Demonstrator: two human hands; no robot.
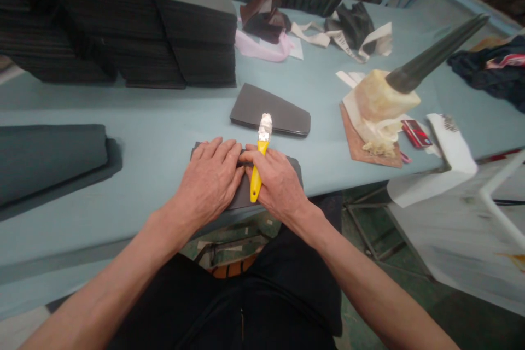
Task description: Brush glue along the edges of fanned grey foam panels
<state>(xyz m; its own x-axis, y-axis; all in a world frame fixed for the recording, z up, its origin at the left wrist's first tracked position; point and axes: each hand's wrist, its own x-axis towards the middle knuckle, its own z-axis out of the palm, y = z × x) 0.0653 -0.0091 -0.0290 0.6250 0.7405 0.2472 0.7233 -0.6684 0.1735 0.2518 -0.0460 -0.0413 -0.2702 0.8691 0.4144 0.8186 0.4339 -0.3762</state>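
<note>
My right hand (pixel 281 180) is closed around a brush (pixel 257 172) with a yellow handle, its whitish, crusted head pointing away from me. The fingertips of that hand also touch a dark grey panel (pixel 240 197) at the table's near edge. Flat on the left part of this panel lies my left hand (pixel 213 175), fingers stretched out and thumb close to the right hand. Both hands cover much of the panel. Just beyond them rests a small stack of tapered dark grey panels (pixel 270 109), apart from the hands.
Tall stacks of dark panels (pixel 197 38) stand at the back left, more panels (pixel 49 158) at the left. On the right are a yellowish glue-crusted block (pixel 379 95) with a dark tapered piece (pixel 438 54) and a red box (pixel 416 134). Scraps (pixel 266 46) lie behind.
</note>
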